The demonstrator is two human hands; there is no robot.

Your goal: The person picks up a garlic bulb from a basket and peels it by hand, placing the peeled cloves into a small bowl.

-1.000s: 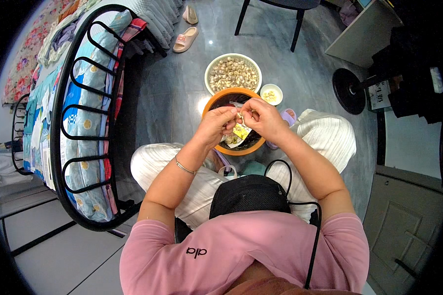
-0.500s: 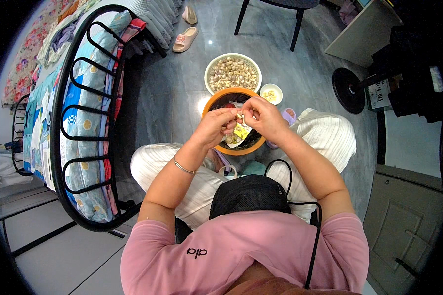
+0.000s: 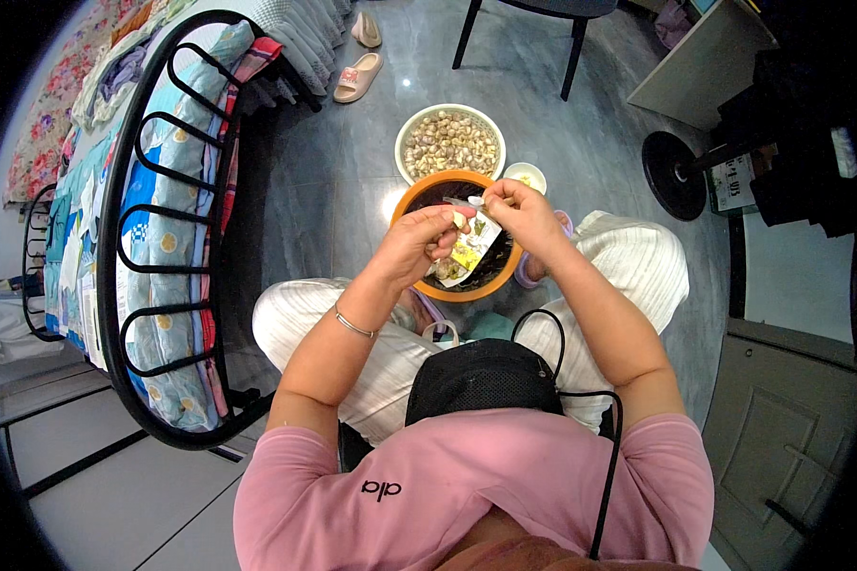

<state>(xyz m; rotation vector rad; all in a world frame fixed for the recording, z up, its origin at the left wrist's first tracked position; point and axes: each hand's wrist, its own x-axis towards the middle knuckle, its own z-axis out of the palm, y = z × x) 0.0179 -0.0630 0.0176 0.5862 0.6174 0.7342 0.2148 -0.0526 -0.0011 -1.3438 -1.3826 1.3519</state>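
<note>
Both hands are above an orange-rimmed bin (image 3: pixel 404 198) that has a dark liner and holds scraps and a white-and-yellow packet (image 3: pixel 473 244). Between the thumb and fingers of my left hand (image 3: pixel 423 236) is a pale clove (image 3: pixel 459 219), which looks like garlic. A little to its right, my right hand (image 3: pixel 522 211) is pinched closed at the bin's far rim; what sits in its fingertips is too small to make out. Beyond the bin stands a large pale bowl (image 3: pixel 399 152) of unpeeled cloves (image 3: pixel 450 143). A small white bowl (image 3: pixel 540 176) is partly hidden by my right hand.
A black metal bed frame (image 3: pixel 114 238) with folded bedding rises on the left. Pink slippers (image 3: pixel 357 78) lie on the grey tiles ahead, near a dark chair (image 3: pixel 562 8). At right is a round black stand base (image 3: pixel 674 174). A black cable (image 3: pixel 615 447) runs down my front.
My right hand has drawn away from my left, slightly rightward, so the two no longer meet at the clove. The pale clove now shows more fully in my left fingers.
</note>
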